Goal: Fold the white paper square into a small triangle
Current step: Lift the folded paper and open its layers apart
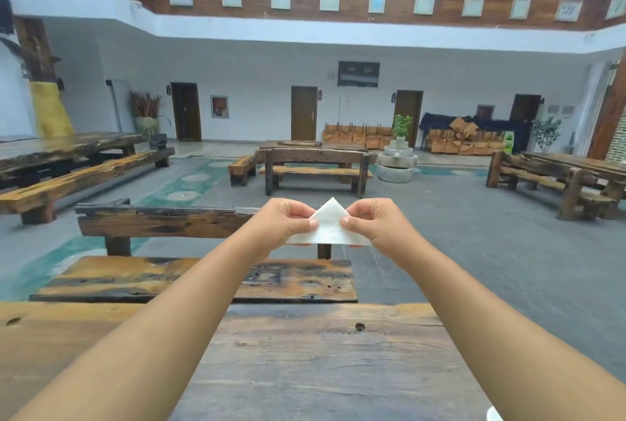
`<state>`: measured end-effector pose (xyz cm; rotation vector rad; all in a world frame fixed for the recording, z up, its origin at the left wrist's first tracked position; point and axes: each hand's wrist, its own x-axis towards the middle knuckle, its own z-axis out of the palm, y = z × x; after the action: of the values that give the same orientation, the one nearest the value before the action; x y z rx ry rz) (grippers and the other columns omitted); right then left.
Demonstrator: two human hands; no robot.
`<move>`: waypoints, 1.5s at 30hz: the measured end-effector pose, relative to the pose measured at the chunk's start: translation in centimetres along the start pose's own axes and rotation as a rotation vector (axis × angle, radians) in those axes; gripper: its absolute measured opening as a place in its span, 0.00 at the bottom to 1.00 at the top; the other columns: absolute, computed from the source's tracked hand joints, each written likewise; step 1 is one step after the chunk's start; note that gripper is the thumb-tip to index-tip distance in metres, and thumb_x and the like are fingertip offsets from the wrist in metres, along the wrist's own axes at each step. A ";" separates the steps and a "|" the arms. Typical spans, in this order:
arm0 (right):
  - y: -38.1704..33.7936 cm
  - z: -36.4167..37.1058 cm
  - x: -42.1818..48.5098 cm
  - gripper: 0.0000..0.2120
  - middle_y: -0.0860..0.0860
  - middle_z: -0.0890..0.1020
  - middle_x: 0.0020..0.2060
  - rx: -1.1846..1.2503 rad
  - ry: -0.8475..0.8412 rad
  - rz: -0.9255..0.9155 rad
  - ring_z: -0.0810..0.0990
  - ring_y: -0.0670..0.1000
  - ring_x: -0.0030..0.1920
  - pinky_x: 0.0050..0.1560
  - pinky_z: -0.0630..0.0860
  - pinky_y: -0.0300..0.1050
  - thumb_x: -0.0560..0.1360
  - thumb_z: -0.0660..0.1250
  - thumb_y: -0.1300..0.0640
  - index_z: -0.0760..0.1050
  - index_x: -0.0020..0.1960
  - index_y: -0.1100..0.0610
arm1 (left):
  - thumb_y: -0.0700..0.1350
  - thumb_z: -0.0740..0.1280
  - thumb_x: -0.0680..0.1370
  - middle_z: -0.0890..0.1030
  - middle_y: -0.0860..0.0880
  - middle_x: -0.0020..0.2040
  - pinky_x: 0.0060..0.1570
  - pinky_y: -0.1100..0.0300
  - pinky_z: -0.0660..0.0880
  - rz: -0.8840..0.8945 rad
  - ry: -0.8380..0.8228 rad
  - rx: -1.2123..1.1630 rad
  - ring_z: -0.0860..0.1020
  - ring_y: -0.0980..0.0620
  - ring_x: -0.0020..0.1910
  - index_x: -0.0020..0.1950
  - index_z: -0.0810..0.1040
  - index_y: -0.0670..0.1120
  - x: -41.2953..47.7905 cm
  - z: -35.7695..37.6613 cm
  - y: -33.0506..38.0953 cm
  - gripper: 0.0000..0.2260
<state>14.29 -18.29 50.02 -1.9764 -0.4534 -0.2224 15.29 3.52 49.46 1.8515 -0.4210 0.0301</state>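
The white paper (329,228) has the shape of a triangle, apex up, and is held in the air in front of me, above the far side of the wooden table (305,363). My left hand (284,222) pinches its left slanted edge between thumb and fingers. My right hand (374,220) pinches the right slanted edge the same way. Both thumbs press on the near face of the paper. The lower corners of the triangle are partly hidden behind my hands.
A wooden bench (203,280) with a dark backrest (152,220) stands just beyond the table. More heavy wooden tables and benches (315,168) fill the grey courtyard floor. A small white object (493,415) shows at the bottom right edge.
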 end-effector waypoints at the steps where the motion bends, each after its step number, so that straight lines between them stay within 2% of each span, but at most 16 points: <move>1: -0.2 0.1 0.1 0.06 0.49 0.82 0.33 0.001 0.002 -0.005 0.76 0.47 0.34 0.39 0.71 0.43 0.76 0.71 0.59 0.81 0.40 0.56 | 0.40 0.72 0.76 0.86 0.46 0.44 0.52 0.54 0.73 -0.001 0.005 -0.005 0.80 0.52 0.42 0.48 0.86 0.44 -0.1 -0.2 0.1 0.03; 4: -0.5 0.6 0.3 0.06 0.47 0.82 0.32 -0.022 0.001 -0.009 0.75 0.46 0.33 0.39 0.71 0.43 0.76 0.71 0.58 0.82 0.40 0.54 | 0.41 0.72 0.76 0.86 0.45 0.45 0.55 0.50 0.74 -0.007 0.016 -0.002 0.80 0.51 0.43 0.48 0.86 0.44 -0.4 -0.6 -0.1 0.03; 8: -0.3 0.9 0.3 0.05 0.53 0.83 0.35 -0.043 -0.007 -0.001 0.77 0.49 0.36 0.42 0.72 0.46 0.75 0.72 0.57 0.82 0.40 0.54 | 0.43 0.73 0.76 0.87 0.44 0.48 0.61 0.45 0.73 -0.020 0.026 0.029 0.80 0.50 0.45 0.48 0.86 0.47 -0.6 -0.9 -0.4 0.04; 11: -0.3 0.9 0.5 0.05 0.56 0.85 0.38 -0.043 -0.013 0.001 0.77 0.50 0.37 0.43 0.73 0.47 0.75 0.72 0.56 0.82 0.41 0.54 | 0.43 0.72 0.76 0.86 0.44 0.49 0.60 0.47 0.73 -0.022 0.017 0.027 0.80 0.51 0.45 0.49 0.86 0.48 -0.7 -1.0 -0.3 0.04; 15: -0.4 0.8 0.7 0.05 0.50 0.84 0.35 -0.053 -0.017 -0.003 0.77 0.48 0.36 0.42 0.73 0.47 0.75 0.72 0.55 0.83 0.41 0.53 | 0.42 0.72 0.76 0.87 0.45 0.47 0.56 0.52 0.74 -0.018 0.017 0.009 0.81 0.53 0.43 0.49 0.86 0.47 -0.6 -0.9 -0.2 0.04; 20: -0.3 0.7 0.8 0.05 0.59 0.85 0.40 -0.053 -0.013 -0.002 0.77 0.50 0.37 0.43 0.72 0.47 0.75 0.72 0.55 0.83 0.42 0.55 | 0.42 0.72 0.76 0.87 0.45 0.48 0.57 0.52 0.75 -0.021 0.015 -0.008 0.81 0.52 0.44 0.49 0.86 0.46 -0.3 -1.0 -0.1 0.04; 26: 0.2 0.5 0.7 0.05 0.53 0.83 0.36 -0.041 -0.018 0.009 0.76 0.50 0.37 0.42 0.71 0.46 0.76 0.71 0.56 0.82 0.41 0.54 | 0.41 0.72 0.76 0.87 0.46 0.46 0.47 0.60 0.76 -0.021 -0.009 -0.001 0.82 0.55 0.41 0.49 0.86 0.46 0.0 -0.7 -0.4 0.04; 29: 0.7 -0.1 0.4 0.05 0.57 0.84 0.38 -0.028 -0.007 0.012 0.76 0.51 0.37 0.43 0.71 0.47 0.75 0.72 0.56 0.82 0.42 0.55 | 0.41 0.72 0.76 0.87 0.47 0.46 0.50 0.58 0.75 -0.017 -0.027 0.003 0.81 0.55 0.41 0.49 0.86 0.47 0.3 0.0 -0.2 0.04; 32: 1.5 -1.6 -0.3 0.05 0.60 0.84 0.38 -0.026 0.027 0.028 0.76 0.51 0.38 0.43 0.71 0.48 0.75 0.72 0.57 0.82 0.42 0.57 | 0.43 0.72 0.76 0.87 0.45 0.46 0.53 0.53 0.74 -0.012 -0.062 0.008 0.80 0.52 0.43 0.48 0.86 0.47 1.0 1.7 0.1 0.04; 36: 2.9 -4.5 -2.4 0.05 0.55 0.83 0.37 -0.026 0.092 0.063 0.77 0.50 0.37 0.41 0.72 0.46 0.76 0.71 0.58 0.81 0.42 0.58 | 0.43 0.73 0.75 0.87 0.45 0.45 0.53 0.50 0.76 -0.016 -0.118 0.004 0.81 0.49 0.43 0.47 0.87 0.48 2.2 5.2 0.4 0.04; 39: 4.2 -7.1 -4.5 0.05 0.54 0.82 0.36 -0.035 0.136 0.102 0.77 0.48 0.35 0.36 0.72 0.40 0.76 0.71 0.59 0.80 0.43 0.60 | 0.43 0.72 0.76 0.87 0.45 0.46 0.49 0.54 0.77 -0.007 -0.178 0.015 0.82 0.51 0.42 0.48 0.86 0.48 3.1 8.7 0.9 0.04; 41: 5.1 -9.0 -6.0 0.05 0.54 0.81 0.34 -0.031 0.173 0.132 0.76 0.44 0.30 0.30 0.72 0.34 0.76 0.70 0.61 0.80 0.42 0.60 | 0.41 0.71 0.77 0.87 0.47 0.42 0.40 0.61 0.78 -0.003 -0.219 -0.007 0.82 0.55 0.37 0.48 0.86 0.46 3.6 11.4 1.3 0.04; 43: 6.0 -11.0 -7.5 0.05 0.53 0.80 0.33 -0.031 0.216 0.164 0.75 0.41 0.27 0.27 0.71 0.33 0.76 0.70 0.63 0.79 0.41 0.60 | 0.39 0.71 0.77 0.86 0.49 0.39 0.33 0.66 0.77 -0.001 -0.262 -0.033 0.82 0.57 0.34 0.48 0.86 0.44 4.2 14.4 1.7 0.04; 45: 6.9 -13.0 -9.1 0.05 0.55 0.80 0.33 -0.035 0.256 0.202 0.76 0.44 0.29 0.29 0.72 0.35 0.76 0.69 0.64 0.79 0.42 0.61 | 0.38 0.70 0.77 0.87 0.45 0.42 0.38 0.61 0.80 -0.009 -0.307 -0.052 0.83 0.52 0.39 0.48 0.86 0.43 4.8 17.3 2.0 0.04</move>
<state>9.37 -34.56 46.77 -1.9786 -0.0848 -0.3509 15.90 -14.36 46.86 1.8110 -0.6197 -0.2713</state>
